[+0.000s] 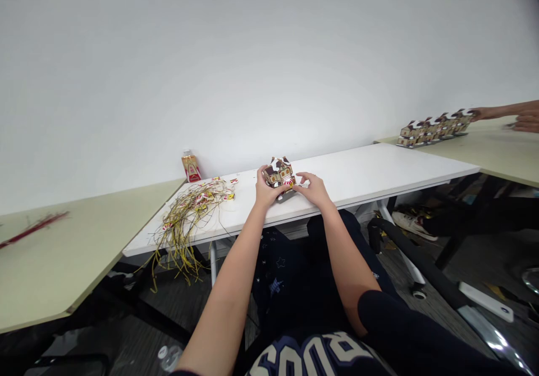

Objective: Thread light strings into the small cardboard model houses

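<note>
Dark shirt [314, 356] fabric with large pale lettering fills the bottom of the view, closest to the camera, and two bare forearms reach from it to the white desk [357, 174]. The left hand [266, 189] is curled around the left side of a small model house [277, 168], its thumb lying across the lower front, so it has a partly closed hold. The right hand [314, 189] is more loosely bent, index finger and thumb parted at the house's right side, near a red-and-white striped piece [288, 180] on the front; whether those fingertips grip anything cannot be told. The house, snowy-roofed and brown and cream, is at the desk's near edge, between the two hands.

Left of it, a tangle of yellowish cords [181, 235] with small striped pieces among them spreads over the desk and hangs off the edge. A red and gold carton [191, 168] stands behind, near the wall. Red strands [36, 230] lie on the greenish desk [84, 238] at far left. At far right, another person's hand [483, 114] touches the end of a row of similar houses [435, 129].
</note>
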The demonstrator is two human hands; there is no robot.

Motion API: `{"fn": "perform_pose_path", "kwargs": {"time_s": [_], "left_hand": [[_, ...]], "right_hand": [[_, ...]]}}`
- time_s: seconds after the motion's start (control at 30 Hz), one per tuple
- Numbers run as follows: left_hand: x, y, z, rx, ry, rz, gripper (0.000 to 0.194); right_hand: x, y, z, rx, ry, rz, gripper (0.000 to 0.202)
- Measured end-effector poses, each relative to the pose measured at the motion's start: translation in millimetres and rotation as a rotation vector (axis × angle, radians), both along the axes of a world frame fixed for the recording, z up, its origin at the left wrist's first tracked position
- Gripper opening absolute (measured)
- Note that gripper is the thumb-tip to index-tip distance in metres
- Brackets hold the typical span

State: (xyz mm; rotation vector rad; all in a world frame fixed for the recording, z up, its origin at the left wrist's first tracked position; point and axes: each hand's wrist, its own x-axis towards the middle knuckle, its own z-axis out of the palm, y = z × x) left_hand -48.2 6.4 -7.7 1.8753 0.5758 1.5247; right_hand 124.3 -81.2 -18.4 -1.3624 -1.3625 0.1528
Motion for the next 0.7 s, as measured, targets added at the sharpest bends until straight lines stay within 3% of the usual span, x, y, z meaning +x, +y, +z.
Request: {"fn": "perform_pose_path", "kwargs": {"time_s": [0.13, 0.23, 0.43, 0.7], "left_hand": [[1.7, -1.4, 1.9, -0.090, -0.073, -0.124, 0.105], [3.0, -2.9, 3.5, -0.163, -0.129, -0.203, 0.107], [3.5, 1.6, 3.6, -0.257, -0.129, -0.230, 0.109], [4.0, -1.1, 5.7, -0.331, -0.179, -0.279, 0.109]], "right_hand": [[1.1, -1.0, 0.5, -0.035, 0.035, -0.056, 0.072], [-0.1, -4.3, 3.5, -0.118, 0.082, 0.012, 0.067], [-6.9, -6.7, 8.4, -0.158, 0.071, 0.164, 0.057], [-7.9, -7.2, 9.1, -0.175, 0.132, 0.138, 0.058]]}}
